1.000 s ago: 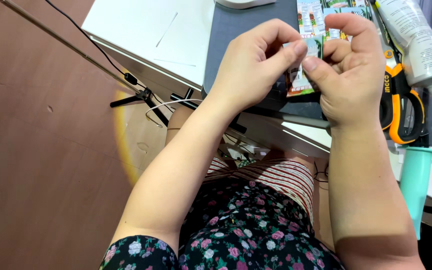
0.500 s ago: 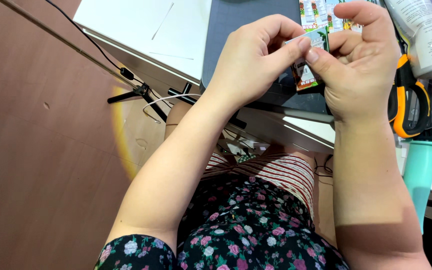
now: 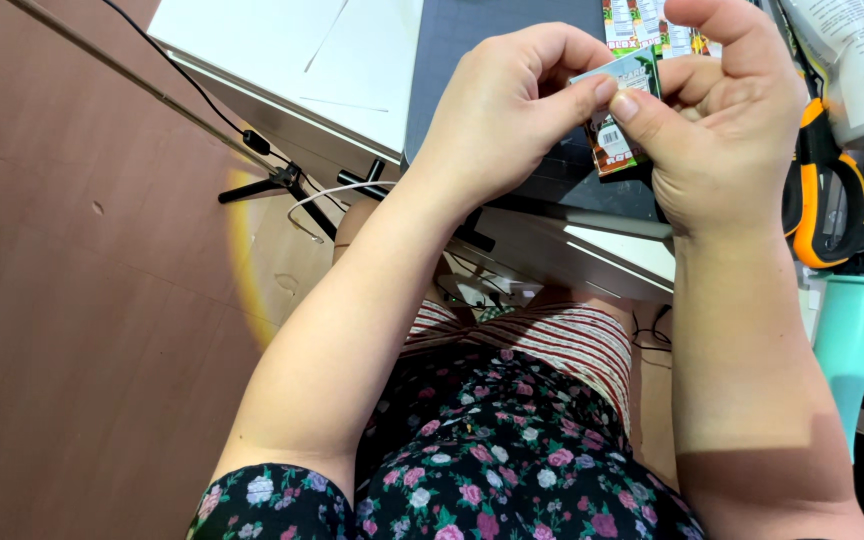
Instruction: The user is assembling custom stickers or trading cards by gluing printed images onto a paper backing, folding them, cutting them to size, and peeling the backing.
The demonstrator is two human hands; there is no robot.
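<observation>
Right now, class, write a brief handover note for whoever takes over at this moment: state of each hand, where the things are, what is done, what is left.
Left hand: thumb and forefinger pinch the top edge of the small printed cardboard box.
Right hand: grips the same box from the other side, thumb on its front.
Box: held in the air above the grey cutting mat.
Nearby: orange-handled scissors and a white tube on the white table.
Done: box is in hand.
Left: cannot tell whether it is open.

My arms are bare to short black sleeves (image 3: 272, 500) with small pink and white flowers; striped cloth (image 3: 562, 345) covers my lap.
</observation>
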